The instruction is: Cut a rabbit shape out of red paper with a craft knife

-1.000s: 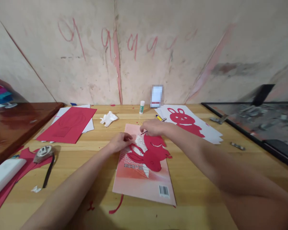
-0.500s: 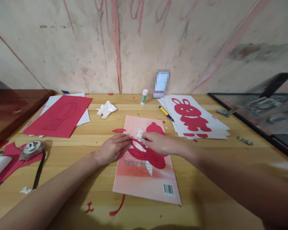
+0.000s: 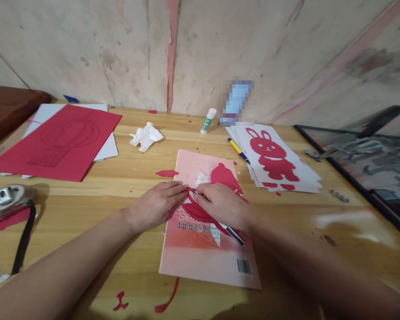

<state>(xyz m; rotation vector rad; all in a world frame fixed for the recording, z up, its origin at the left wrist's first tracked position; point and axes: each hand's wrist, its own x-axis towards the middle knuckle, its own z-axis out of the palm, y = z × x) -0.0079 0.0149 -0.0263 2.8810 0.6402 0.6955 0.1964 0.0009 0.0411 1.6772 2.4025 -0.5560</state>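
Note:
A pink booklet (image 3: 203, 253) lies on the wooden table (image 3: 126, 191) with a red paper cut-out (image 3: 225, 177) on top of it. My left hand (image 3: 158, 205) rests flat on the booklet's left edge, fingers pressed on the red paper. Beside it, my right hand (image 3: 220, 204) is closed round a thin craft knife (image 3: 235, 235), whose tip meets the cut-out near my left fingertips. Most of the cut-out's lower part is hidden under my right hand.
White sheets with a red rabbit cut-out (image 3: 270, 155) lie at the right, next to a yellow pen (image 3: 238, 150). A glue stick (image 3: 208, 120), crumpled tissue (image 3: 146, 136), red card (image 3: 55, 142), a tape measure (image 3: 6, 198) and a dark framed panel (image 3: 363, 155) surround the booklet. Red scraps (image 3: 168, 302) lie near the front edge.
The view has tilted down and drawn closer. My right hand slid toward me along the cut-out, and the knife shaft now shows behind it. My left hand stays pressed on the paper.

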